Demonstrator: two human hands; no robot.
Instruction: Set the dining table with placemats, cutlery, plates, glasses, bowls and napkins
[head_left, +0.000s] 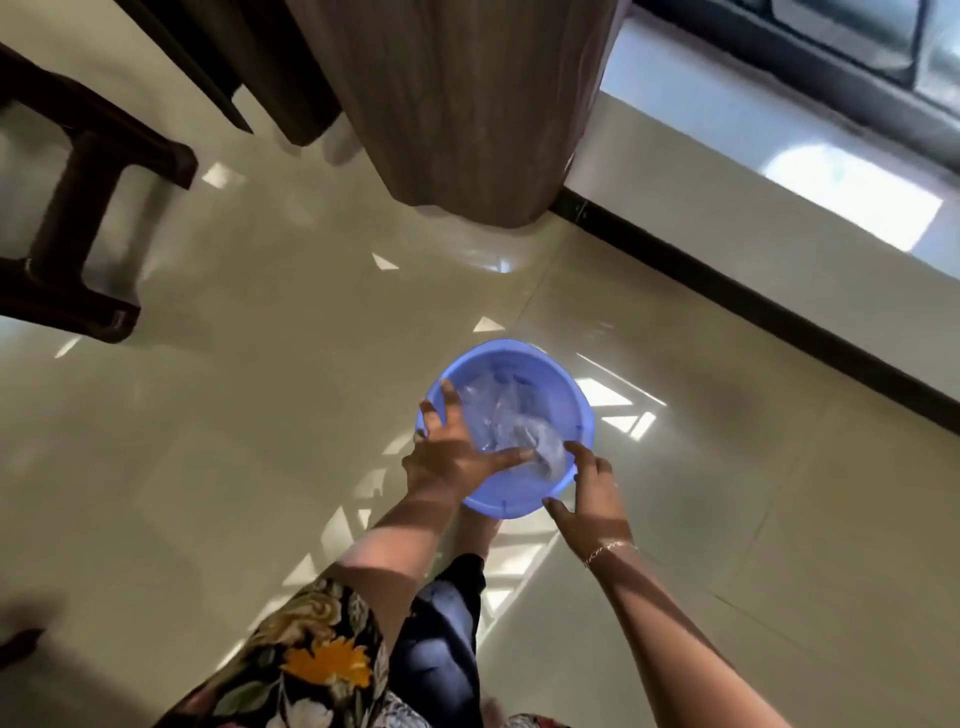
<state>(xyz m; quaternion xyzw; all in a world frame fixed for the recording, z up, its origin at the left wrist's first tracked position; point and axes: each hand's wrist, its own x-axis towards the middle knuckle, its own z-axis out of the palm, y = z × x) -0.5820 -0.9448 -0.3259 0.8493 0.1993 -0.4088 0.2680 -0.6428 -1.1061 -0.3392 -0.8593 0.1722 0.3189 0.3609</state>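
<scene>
**Both hands at blue tub, low over floor**

Blue plastic tub (583, 402) sits centre-right of view, over a glossy cream tile floor (249, 426); can't tell if it rests on the tiles or is lifted off them. Inside: clear glassy items (498, 415), too blurred to count or name for sure.

Left hand (449, 452) lies across tub's left rim. Its fingers (448, 397) are straight & spread, w/ thumb reaching inward, tip touching or just beside the clear items. It isn't curled round anything.

Right hand (595, 496) is at the near-right rim, also spread: index tip on the rim top, thumb along the outer wall below. It touches the rim, no firm clasp seen. Thin bracelet (608, 550) on that wrist.

Under the tub's near edge a foot (480, 527) shows, w/ dark trouser leg & floral-print garment (311, 665) lower down.

Surroundings: wood-grain post (467, 104) top centre, its base on the floor well beyond tub. Dark wooden furniture legs (67, 218) at left. Black skirting strip (727, 280) runs diagonally at right, w/ pale sill (779, 156) above it.
</scene>
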